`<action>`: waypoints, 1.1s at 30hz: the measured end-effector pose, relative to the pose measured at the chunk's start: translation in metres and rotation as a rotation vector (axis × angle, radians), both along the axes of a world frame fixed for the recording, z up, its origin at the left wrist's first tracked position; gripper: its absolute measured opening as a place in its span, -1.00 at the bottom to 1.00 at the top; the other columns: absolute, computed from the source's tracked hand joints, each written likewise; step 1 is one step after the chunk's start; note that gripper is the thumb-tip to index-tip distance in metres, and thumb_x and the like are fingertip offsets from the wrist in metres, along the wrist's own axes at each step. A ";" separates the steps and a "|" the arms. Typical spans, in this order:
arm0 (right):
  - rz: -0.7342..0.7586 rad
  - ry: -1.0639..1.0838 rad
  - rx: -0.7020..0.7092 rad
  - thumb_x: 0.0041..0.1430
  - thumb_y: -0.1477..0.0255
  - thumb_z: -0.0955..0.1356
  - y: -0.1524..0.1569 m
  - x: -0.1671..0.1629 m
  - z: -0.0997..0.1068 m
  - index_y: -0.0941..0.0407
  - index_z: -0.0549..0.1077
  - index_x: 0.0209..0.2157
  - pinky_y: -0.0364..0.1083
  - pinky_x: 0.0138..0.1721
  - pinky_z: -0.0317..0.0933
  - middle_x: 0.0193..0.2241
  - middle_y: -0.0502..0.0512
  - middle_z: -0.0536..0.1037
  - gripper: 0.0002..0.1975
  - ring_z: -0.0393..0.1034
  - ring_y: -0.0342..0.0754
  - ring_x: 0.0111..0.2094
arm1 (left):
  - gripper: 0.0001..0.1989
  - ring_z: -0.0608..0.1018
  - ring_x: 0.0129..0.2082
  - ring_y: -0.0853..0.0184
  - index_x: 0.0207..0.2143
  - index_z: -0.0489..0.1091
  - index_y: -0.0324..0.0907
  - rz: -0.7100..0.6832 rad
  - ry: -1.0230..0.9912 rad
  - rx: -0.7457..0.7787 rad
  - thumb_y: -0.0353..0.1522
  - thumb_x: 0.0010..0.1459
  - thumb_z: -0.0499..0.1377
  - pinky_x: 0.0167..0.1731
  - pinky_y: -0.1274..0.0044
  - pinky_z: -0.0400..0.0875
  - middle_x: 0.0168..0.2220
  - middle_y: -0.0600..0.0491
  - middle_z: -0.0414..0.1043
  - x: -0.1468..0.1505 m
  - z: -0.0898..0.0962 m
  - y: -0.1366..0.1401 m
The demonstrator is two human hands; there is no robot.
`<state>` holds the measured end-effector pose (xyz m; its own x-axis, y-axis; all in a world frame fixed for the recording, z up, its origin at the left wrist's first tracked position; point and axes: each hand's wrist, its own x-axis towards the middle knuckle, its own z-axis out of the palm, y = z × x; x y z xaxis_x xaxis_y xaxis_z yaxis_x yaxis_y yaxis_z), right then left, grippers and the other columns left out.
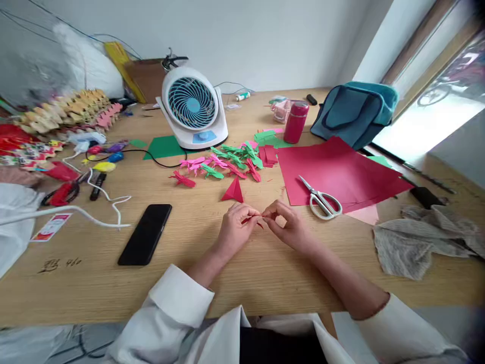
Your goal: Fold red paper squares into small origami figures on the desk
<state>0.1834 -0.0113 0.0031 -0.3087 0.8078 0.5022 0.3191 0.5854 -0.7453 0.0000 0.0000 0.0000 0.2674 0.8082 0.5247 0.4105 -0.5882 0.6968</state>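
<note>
Between my fingertips is a small folded piece of red paper (pixel 259 225), mostly covered by the fingers. My left hand (pixel 239 222) pinches its left side, and my right hand (pixel 285 222) pinches the tip on the right. Both hands are closed, just above the tabletop. A red folded paper triangle (pixel 234 190) lies just beyond my left hand. Farther back is a loose pile of folded paper figures (pixel 235 157) in green, pink and red. White-handled scissors (pixel 322 201) rest partly on red paper sheets (pixel 326 169) to the right.
A black phone (pixel 145 234) lies left of my hands on the wooden table (pixel 182 283). Behind the pile stand a white fan (pixel 195 108) and a red flask (pixel 296 123). A blue bag (pixel 350 114) and a grey cloth (pixel 420 240) are on the right.
</note>
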 end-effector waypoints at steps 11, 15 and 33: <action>0.004 -0.076 0.113 0.30 0.53 0.29 -0.001 0.002 0.000 0.09 0.41 -0.25 -0.13 -0.34 0.26 -0.37 0.05 0.43 -0.92 0.34 -0.14 -0.38 | -0.89 0.49 -0.29 0.31 -0.30 0.53 -0.17 -0.099 -0.011 -0.026 -0.40 0.24 0.19 -0.26 0.49 0.38 -0.33 0.01 0.55 -0.002 0.002 -0.001; 0.023 -0.099 0.108 0.30 0.51 0.30 -0.001 0.004 0.000 0.10 0.42 -0.24 -0.13 -0.35 0.27 -0.36 0.06 0.41 -0.93 0.34 -0.15 -0.39 | -0.84 0.47 -0.30 0.32 -0.32 0.53 -0.18 -0.100 0.017 -0.030 -0.38 0.27 0.15 -0.26 0.49 0.37 -0.35 0.01 0.55 -0.002 0.004 -0.001; -0.003 -0.046 0.092 0.26 0.56 0.31 -0.001 0.004 0.001 0.11 0.41 -0.34 -0.13 -0.32 0.23 -0.39 0.03 0.40 -0.90 0.33 -0.15 -0.38 | -0.91 0.51 -0.27 0.31 -0.29 0.52 -0.16 -0.097 0.004 -0.040 -0.44 0.22 0.20 -0.23 0.48 0.37 -0.32 0.03 0.56 -0.001 0.004 -0.002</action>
